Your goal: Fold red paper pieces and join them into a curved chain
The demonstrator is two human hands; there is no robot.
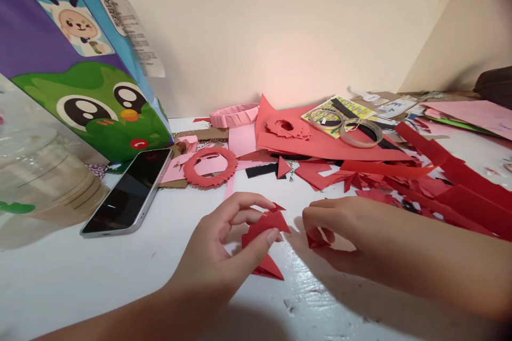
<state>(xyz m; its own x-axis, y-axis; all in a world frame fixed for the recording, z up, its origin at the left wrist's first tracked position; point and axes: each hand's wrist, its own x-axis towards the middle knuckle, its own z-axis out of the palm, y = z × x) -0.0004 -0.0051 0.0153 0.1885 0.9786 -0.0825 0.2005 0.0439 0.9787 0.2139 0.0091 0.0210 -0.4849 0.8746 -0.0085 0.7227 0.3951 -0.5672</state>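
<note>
My left hand (228,245) is closed on a folded red paper piece (269,225), gripped between thumb and fingers above the white table. Below it, another folded red piece (270,268) shows under my left thumb. To the right, my right hand (338,224) has its fingers curled down around a small red paper piece (317,242), most of which the fingers hide. A gap separates the two hands. Beyond my left hand lies a red pleated paper ring (210,167), flat on pink strips.
A phone (128,192) and a clear plastic cup (44,165) are on the left, before a colourful bag (80,64). Red sheets (316,144) bearing tape rolls (361,132) lie at the back. Red scraps and strips (460,170) cover the right side.
</note>
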